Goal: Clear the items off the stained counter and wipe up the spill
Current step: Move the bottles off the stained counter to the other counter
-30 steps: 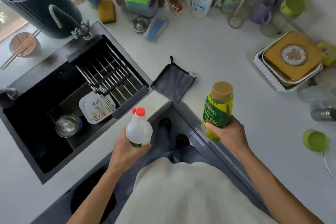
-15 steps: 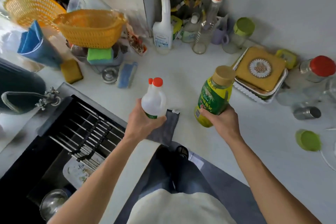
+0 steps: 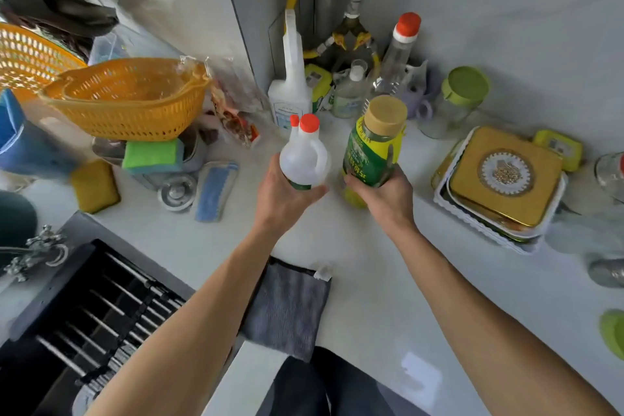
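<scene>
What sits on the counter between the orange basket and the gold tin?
In the head view, between orange basket and gold tin: both hands' bottles and the corner bottles.

The left grip (image 3: 283,192) holds a white bottle (image 3: 304,155) with red caps, and the right grip (image 3: 385,196) holds a green-yellow bottle (image 3: 371,149) just beside it. Both are above the white surface (image 3: 371,280). A grey cloth (image 3: 287,307) lies at the near edge, under the left forearm.

Two held bottles (image 3: 304,154) (image 3: 373,145), two orange baskets (image 3: 131,96) (image 3: 27,57), one grey cloth (image 3: 288,306)
</scene>
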Action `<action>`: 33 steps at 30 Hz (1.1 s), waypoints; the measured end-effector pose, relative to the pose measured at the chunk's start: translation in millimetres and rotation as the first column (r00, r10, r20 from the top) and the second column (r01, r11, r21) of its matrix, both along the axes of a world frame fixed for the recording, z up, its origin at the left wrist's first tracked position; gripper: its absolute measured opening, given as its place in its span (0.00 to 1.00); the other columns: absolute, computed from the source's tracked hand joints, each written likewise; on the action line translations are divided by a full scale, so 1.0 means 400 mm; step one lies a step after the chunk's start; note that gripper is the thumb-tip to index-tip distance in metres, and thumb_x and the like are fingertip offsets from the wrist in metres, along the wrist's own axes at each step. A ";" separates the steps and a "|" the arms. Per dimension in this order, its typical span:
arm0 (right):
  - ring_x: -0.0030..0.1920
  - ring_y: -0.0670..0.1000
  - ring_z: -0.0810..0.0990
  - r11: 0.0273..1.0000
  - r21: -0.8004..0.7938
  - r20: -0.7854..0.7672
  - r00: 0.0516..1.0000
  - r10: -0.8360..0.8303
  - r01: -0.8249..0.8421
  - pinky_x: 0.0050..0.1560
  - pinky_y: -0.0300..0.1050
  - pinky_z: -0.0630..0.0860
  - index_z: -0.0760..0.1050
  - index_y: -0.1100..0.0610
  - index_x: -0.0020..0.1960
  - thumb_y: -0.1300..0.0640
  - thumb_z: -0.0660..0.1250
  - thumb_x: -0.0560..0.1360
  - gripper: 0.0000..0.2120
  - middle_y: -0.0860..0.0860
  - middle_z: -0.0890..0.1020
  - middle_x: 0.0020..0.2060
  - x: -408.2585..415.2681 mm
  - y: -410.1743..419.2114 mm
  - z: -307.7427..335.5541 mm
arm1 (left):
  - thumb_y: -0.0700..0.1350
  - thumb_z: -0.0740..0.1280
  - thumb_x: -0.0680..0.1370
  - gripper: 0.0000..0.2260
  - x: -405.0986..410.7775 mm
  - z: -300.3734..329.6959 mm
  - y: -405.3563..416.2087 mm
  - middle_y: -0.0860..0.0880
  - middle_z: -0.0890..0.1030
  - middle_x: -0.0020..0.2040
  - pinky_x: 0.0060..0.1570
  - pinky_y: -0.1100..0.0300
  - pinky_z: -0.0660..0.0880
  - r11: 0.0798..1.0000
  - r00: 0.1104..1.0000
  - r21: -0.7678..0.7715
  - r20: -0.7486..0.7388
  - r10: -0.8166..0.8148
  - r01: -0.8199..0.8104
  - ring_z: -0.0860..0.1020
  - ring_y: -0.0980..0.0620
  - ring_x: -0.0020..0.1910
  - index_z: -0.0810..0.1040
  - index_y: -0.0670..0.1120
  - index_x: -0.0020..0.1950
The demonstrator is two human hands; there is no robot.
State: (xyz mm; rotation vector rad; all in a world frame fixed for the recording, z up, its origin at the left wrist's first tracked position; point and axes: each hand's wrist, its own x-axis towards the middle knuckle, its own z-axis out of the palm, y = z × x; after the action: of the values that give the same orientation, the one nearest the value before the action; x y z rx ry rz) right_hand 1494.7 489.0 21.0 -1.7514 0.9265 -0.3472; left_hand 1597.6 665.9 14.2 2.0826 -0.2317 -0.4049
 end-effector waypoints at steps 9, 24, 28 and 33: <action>0.49 0.30 0.80 0.999 -0.045 0.119 0.993 0.023 -0.018 0.46 0.21 0.72 0.73 0.29 0.52 0.44 0.82 0.64 0.24 0.27 0.82 0.48 0.074 -0.004 -0.063 | 0.63 0.83 0.60 0.41 0.051 -0.065 -0.050 0.66 0.77 0.55 0.44 0.71 0.70 0.998 0.999 -0.042 0.015 0.044 -0.044 0.77 0.59 0.55 0.67 0.62 0.69; 0.73 0.50 0.72 0.985 0.065 -0.228 0.959 0.170 -0.159 0.72 0.48 0.71 0.65 0.53 0.78 0.54 0.77 0.74 0.37 0.49 0.72 0.74 -0.167 0.035 -0.032 | 0.50 0.77 0.76 0.30 -0.135 0.002 0.113 0.54 0.77 0.71 0.65 0.51 0.77 0.993 0.988 0.119 -0.151 0.017 0.001 0.75 0.53 0.68 0.71 0.54 0.75; 0.63 0.49 0.81 0.982 0.125 -0.305 0.936 0.174 -0.142 0.65 0.43 0.75 0.73 0.53 0.72 0.58 0.73 0.76 0.25 0.48 0.80 0.67 -0.339 0.080 0.016 | 0.47 0.73 0.79 0.14 -0.293 0.030 0.220 0.61 0.83 0.58 0.61 0.54 0.80 0.980 0.975 0.178 -0.215 -0.053 0.092 0.82 0.62 0.55 0.81 0.56 0.63; 0.51 0.37 0.83 0.951 0.233 -0.412 0.865 0.288 -0.205 0.61 0.44 0.79 0.81 0.47 0.61 0.56 0.70 0.78 0.13 0.40 0.85 0.50 -0.552 0.131 0.056 | 0.47 0.70 0.80 0.08 -0.456 0.052 0.331 0.64 0.86 0.49 0.56 0.62 0.79 0.939 0.942 0.280 -0.320 -0.103 0.198 0.82 0.67 0.50 0.84 0.60 0.54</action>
State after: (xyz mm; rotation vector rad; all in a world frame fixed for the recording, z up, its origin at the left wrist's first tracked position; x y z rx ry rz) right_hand 1274.0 541.3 43.5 -1.7826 0.9965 0.3138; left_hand 1415.4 798.4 34.9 2.2776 -0.1548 -0.8951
